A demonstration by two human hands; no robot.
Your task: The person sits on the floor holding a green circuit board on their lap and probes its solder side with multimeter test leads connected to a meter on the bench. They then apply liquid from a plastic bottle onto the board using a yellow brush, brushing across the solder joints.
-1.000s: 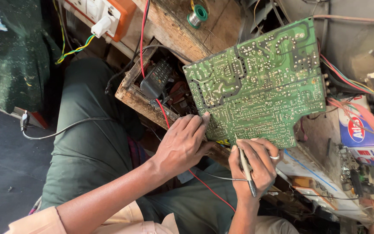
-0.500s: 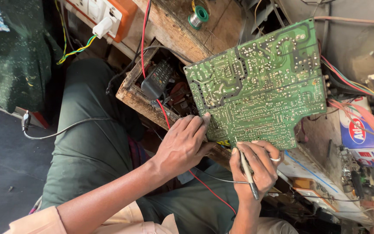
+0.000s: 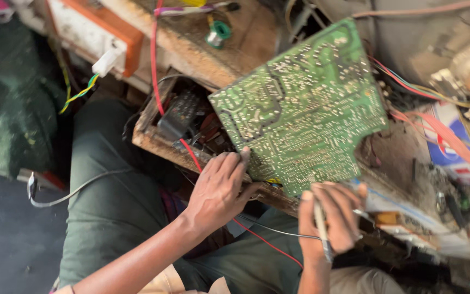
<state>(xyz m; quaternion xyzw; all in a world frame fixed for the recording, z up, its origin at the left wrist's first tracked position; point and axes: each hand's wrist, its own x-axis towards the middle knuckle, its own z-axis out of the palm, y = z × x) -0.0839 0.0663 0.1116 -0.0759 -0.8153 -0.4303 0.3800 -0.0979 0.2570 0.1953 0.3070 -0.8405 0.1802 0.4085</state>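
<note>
A large green circuit board (image 3: 305, 111) lies solder side up, tilted over the edge of a worn wooden bench. My left hand (image 3: 218, 188) rests at its lower left edge, fingertips touching the board and steadying it. My right hand (image 3: 330, 218) sits just below the board's lower edge and grips a thin metal tool (image 3: 321, 228) that points down along the palm. A thin grey wire runs from that hand toward the left. A red wire (image 3: 191, 155) passes under my left hand.
An open wooden drawer (image 3: 161, 136) with dark parts sits left of the board. A white and orange socket box (image 3: 107, 41) with a plug stands at the top left. Coloured wires and clutter (image 3: 436, 125) crowd the right. My green-trousered lap (image 3: 115, 201) lies below.
The view has shifted and blurred slightly. Both hands stay where they were at the board's lower edge, with the tool still held in my right hand.
</note>
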